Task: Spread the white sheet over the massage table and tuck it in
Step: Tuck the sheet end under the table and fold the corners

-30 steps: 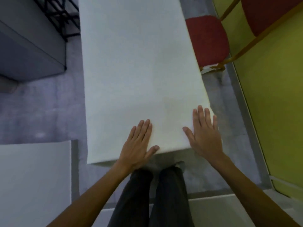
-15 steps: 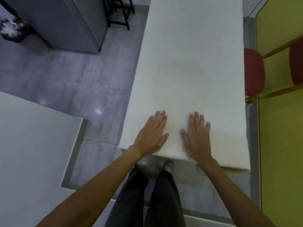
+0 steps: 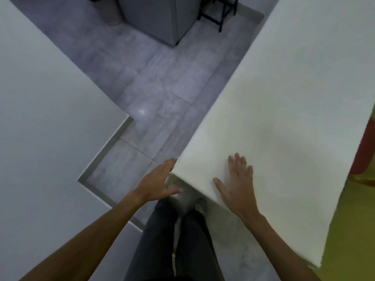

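Observation:
The white sheet [image 3: 284,102] lies flat over the long massage table, which runs from the near centre up to the far right. My right hand [image 3: 236,182] rests flat on the sheet near the table's near end, fingers straight and spread. My left hand [image 3: 157,181] is at the table's near left corner, fingers straight, fingertips touching the sheet's corner edge, thumb out below it. The table itself is hidden under the sheet.
A white counter [image 3: 40,118] fills the left side. Grey tiled floor [image 3: 154,94] lies between it and the table. A grey cabinet [image 3: 160,17] and a black stand [image 3: 217,11] are at the far end. A red chair seat [image 3: 365,151] sits at the right by a yellow wall.
My left hand has slid off the sheet's top to the near left corner. The right hand stays flat on the sheet. The view has swung to the left.

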### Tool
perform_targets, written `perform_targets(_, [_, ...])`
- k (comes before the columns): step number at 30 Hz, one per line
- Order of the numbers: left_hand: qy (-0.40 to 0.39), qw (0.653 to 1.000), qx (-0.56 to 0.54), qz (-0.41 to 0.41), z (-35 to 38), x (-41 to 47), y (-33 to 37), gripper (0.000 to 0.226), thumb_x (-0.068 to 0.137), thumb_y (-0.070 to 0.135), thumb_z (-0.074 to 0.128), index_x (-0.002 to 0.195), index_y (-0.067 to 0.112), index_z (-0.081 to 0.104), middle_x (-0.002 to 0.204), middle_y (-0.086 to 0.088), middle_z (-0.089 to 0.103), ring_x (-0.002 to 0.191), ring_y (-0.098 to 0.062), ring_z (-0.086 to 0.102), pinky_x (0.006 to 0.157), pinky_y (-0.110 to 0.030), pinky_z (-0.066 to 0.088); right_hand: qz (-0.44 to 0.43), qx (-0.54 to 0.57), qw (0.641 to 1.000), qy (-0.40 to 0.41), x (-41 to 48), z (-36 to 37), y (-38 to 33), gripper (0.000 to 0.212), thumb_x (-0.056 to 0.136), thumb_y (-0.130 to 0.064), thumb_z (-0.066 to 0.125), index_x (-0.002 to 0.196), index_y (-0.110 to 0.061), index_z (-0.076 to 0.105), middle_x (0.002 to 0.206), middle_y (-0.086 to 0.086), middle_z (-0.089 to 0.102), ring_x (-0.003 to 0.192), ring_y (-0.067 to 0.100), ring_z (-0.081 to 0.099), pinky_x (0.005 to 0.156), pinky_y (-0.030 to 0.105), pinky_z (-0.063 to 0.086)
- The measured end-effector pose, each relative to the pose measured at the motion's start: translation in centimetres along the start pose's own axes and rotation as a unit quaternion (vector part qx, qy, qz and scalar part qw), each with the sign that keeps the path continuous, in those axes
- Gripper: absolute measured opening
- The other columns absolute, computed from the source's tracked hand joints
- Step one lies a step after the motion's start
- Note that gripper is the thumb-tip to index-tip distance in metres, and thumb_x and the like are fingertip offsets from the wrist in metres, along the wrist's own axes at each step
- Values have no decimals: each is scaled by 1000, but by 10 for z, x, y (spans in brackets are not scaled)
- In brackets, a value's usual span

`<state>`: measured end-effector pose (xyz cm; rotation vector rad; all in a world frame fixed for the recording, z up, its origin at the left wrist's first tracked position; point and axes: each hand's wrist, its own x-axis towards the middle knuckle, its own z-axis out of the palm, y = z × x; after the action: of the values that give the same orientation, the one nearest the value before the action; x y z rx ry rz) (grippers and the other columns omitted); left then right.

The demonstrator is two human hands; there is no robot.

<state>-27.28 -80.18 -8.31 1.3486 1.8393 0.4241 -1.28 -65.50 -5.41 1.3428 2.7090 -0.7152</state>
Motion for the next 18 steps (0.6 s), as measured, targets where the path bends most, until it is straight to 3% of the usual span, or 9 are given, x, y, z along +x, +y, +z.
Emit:
perform_targets(2, [29,999,-7,-27,12,1,0,79,89,50,68,155,30,29,152,0,47,130,-23,52,105,-42,47,-122,-21,991,-43,19,8,-27,87,96,-65,38,159,-11,12,167,9,-1,155,29,-4,124,50,-4])
perform_targets(6, [100,994,-30,-32,22,11,-2,47,88,31,65,131,13,57,125,-9,66,107,-33,65,85,-39,51,-286,-90,952,-63,50,29,-71,80,91,-49,59,153,-7,32,164,18,22,154,37,10,120,62,13])
perform_targets(9, [132,990,-39,-31,30,14,-7,37,83,15,69,117,4,63,114,-16,70,98,-35,66,81,-34,47,-322,-120,937,-68,67,41,-92,61,86,-37,68,138,-8,53,154,18,42,150,39,24,119,64,18])
perform_targets(12, [167,985,-31,-44,33,15,-10,27,84,16,72,108,3,66,105,-19,70,92,-37,67,74,-32,44,-323,-134,935,-58,78,47,-102,38,80,-30,73,112,-9,67,123,13,66,136,38,45,119,62,19])
perform_targets(14, [170,984,-31,-54,31,14,-19,27,84,23,76,101,3,67,99,-18,70,89,-36,66,73,-36,47,-316,-149,935,-56,80,50,-104,28,84,-32,67,103,-12,67,110,10,67,126,34,52,119,60,18])
perform_targets(18, [167,984,31,-43,23,-3,-33,27,79,22,82,87,2,66,87,-19,68,79,-37,64,66,-33,43,-304,-161,938,-54,77,54,-105,20,87,-34,61,97,-17,66,106,5,65,119,28,54,121,57,13])
